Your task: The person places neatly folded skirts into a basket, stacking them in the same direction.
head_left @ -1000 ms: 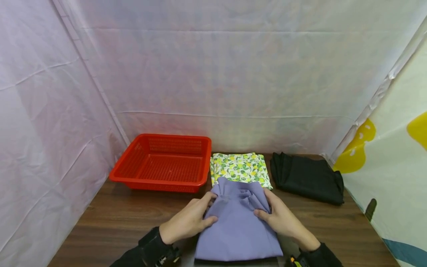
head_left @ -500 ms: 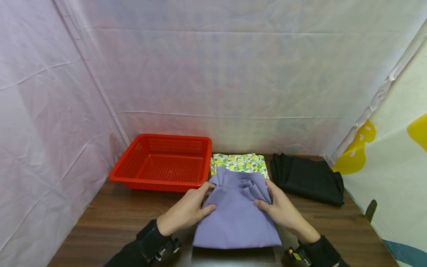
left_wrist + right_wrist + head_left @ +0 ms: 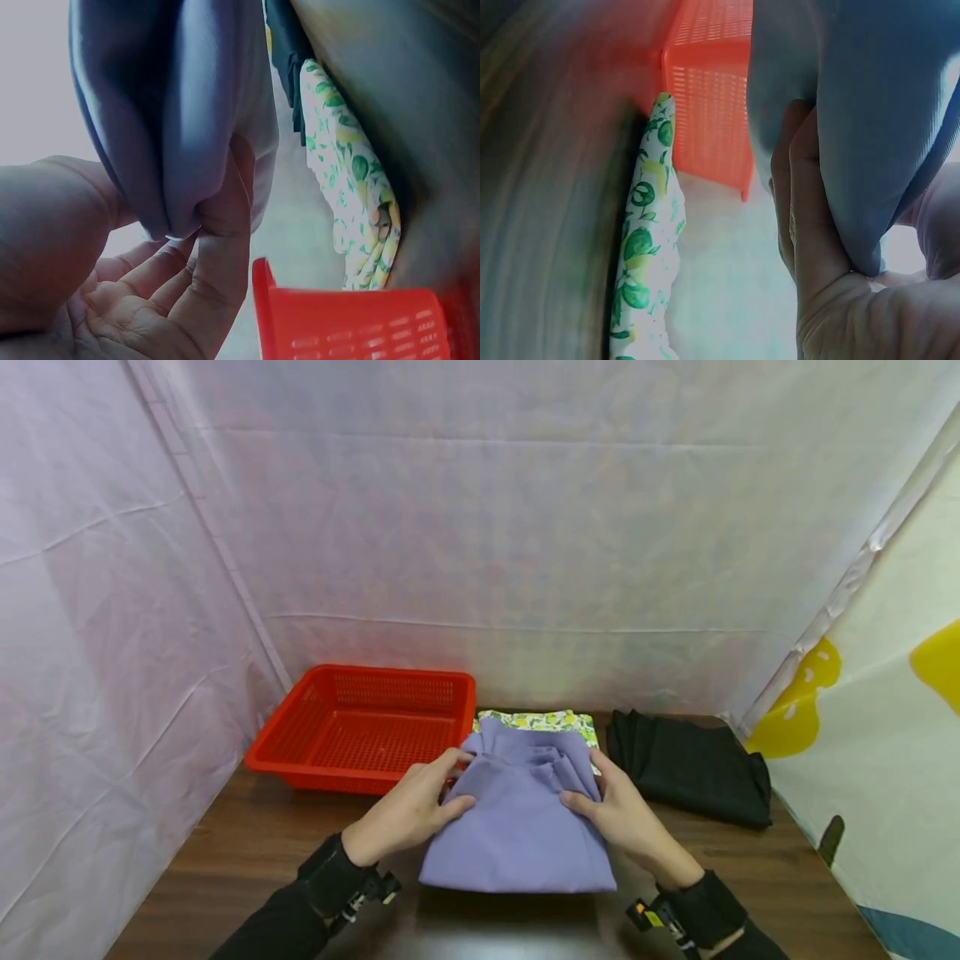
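left hand and right hand, fingers clamped on opposite sides of a folded lavender cloth above the tabletop; citrus-print cloth partly hidden beyond.

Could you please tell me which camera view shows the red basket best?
The head view: the basket shows almost whole, inside included. The left wrist view shows one part, cut off below; the right wrist view, perforated walls, cut off above.
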`<state>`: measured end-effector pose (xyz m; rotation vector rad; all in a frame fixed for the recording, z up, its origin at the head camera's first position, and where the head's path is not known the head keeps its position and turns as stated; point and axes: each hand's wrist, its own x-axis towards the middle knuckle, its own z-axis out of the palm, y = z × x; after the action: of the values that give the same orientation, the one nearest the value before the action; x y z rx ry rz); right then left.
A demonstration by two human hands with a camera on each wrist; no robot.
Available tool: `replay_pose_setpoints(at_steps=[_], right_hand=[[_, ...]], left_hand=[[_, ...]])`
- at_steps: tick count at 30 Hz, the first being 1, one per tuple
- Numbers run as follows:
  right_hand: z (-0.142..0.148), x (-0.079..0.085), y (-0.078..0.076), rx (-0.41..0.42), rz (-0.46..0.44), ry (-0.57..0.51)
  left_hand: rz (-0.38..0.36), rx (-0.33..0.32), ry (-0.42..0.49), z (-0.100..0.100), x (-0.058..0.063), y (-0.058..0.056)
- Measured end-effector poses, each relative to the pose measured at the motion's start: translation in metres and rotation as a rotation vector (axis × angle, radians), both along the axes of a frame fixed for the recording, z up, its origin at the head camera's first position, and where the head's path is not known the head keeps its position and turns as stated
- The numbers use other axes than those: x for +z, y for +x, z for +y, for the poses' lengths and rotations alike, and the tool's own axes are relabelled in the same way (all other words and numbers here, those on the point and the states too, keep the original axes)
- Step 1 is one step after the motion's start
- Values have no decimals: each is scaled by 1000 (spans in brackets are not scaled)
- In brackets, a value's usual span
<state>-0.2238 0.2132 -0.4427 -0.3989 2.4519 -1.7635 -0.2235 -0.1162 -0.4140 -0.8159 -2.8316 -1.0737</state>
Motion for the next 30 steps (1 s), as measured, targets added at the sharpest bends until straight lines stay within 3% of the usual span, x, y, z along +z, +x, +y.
replay_pose_setpoints(at_steps=[5,13,20,30], right_hand=[[-5,6,-9,-4,39,47],[-16,12,-22,3,12,11],[-26,20,-36,-14,84,75],[-45,26,-57,5,22,30]], left_hand=[[19,19,17,-5,4,-6],[51,40,14,-14,10,-15],[62,66,25,-22,12,-23],[75,111,17,-42,15,-36]])
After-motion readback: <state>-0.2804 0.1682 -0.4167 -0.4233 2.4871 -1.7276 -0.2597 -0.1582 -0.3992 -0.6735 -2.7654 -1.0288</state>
